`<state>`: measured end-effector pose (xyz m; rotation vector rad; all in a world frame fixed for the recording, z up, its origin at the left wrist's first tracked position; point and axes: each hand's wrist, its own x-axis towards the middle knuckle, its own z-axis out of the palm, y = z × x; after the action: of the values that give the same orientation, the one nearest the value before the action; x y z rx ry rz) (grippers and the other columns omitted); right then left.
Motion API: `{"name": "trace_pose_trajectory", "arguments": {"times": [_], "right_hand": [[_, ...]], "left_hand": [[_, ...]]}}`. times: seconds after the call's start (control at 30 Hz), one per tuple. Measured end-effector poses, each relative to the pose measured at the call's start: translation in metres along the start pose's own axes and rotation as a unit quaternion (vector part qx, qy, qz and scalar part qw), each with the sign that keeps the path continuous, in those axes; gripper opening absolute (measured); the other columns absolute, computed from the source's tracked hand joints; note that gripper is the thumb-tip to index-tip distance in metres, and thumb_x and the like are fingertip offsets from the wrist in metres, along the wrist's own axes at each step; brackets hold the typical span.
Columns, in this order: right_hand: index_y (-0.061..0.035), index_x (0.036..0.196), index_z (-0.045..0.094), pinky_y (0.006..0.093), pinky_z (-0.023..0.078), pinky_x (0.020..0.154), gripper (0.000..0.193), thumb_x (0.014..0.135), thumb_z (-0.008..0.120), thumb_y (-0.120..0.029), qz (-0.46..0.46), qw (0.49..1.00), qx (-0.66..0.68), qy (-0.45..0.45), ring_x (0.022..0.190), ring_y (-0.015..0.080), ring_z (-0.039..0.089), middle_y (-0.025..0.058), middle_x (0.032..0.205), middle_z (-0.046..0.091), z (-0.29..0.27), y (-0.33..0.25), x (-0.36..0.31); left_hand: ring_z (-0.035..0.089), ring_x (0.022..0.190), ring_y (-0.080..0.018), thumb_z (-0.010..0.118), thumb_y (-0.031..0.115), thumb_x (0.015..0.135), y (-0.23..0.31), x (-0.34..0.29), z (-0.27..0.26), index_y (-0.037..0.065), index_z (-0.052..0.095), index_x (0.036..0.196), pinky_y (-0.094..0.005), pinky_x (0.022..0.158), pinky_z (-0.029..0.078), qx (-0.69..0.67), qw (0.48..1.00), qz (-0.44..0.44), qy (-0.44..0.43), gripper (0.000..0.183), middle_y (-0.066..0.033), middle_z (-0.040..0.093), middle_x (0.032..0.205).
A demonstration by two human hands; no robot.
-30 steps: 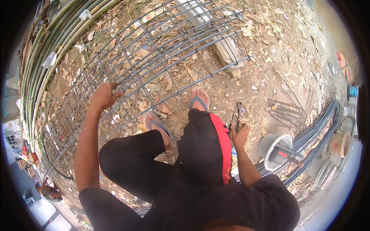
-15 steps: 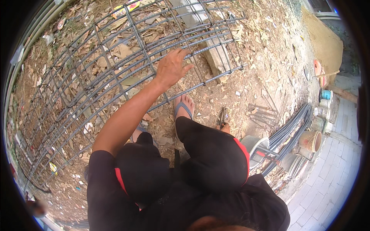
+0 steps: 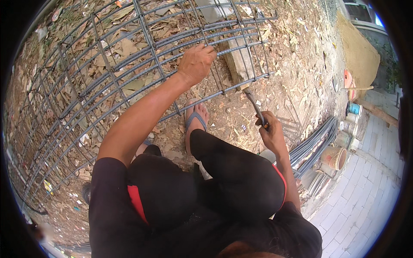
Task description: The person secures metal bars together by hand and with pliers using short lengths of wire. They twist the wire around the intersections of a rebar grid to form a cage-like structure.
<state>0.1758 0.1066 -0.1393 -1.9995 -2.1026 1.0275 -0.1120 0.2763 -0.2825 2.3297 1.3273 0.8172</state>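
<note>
Grey steel-rod rebar cage [image 3: 152, 44] sloped up rightward under the nearer left hand [image 3: 197, 63], fingers curled at a bar; right hand's [image 3: 272, 131] fingers gripped dark metal pliers [image 3: 254, 105] slanting up-left toward it.

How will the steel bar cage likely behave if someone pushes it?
The steel bar cage is probably stiff, being a lattice of crossed metal bars, and perhaps heavy, given its many bars and length. Pushed, it might scrape on the pale block beneath one end.
</note>
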Motion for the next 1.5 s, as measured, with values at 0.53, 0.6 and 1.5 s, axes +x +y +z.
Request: {"name": "trace_pose_trajectory", "arguments": {"times": [0.53,0.6,1.5], "right_hand": [[-0.0016,0.147,0.05,0.0563,0.006,0.129,0.055,0.093,0.053,-0.006,-0.272,0.642,-0.716,-0.013,0.157,0.026,0.018,0.0119,0.169,0.023,-0.063,-0.098,0.184],[-0.0024,0.147,0.05,0.0588,0.004,0.128,0.055,0.093,0.054,-0.008,-0.254,0.628,-0.735,-0.015,0.158,0.0254,0.014,0.011,0.17,0.02,-0.056,-0.104,0.181],[0.0022,0.102,0.061,0.0329,0.051,0.046,0.03,0.109,0.052,-0.026,0.143,0.937,-0.119,-0.295,0.05,0.0167,0.061,0.0063,0.067,0.062,-0.047,-0.148,0.182]], "left_hand": [[0.055,0.124,-0.0334,0.072,0.016,0.087,0.0,-0.065,-0.026,0.005,0.049,0.147,-0.0468,0.104,0.044,0.012,0.991,-0.091,-0.096,0.065,-0.0135,0.058,0.136],[0.055,0.123,-0.0341,0.072,0.016,0.087,0.002,-0.064,-0.027,0.005,0.049,0.147,-0.0469,0.104,0.044,0.006,0.991,-0.093,-0.091,0.065,-0.0136,0.059,0.135],[0.059,0.12,-0.0354,0.054,0.002,0.09,-0.006,-0.078,-0.022,-0.003,0.046,0.147,-0.0503,0.112,0.041,-0.015,0.994,-0.085,-0.067,0.058,-0.0183,0.059,0.135]]}}
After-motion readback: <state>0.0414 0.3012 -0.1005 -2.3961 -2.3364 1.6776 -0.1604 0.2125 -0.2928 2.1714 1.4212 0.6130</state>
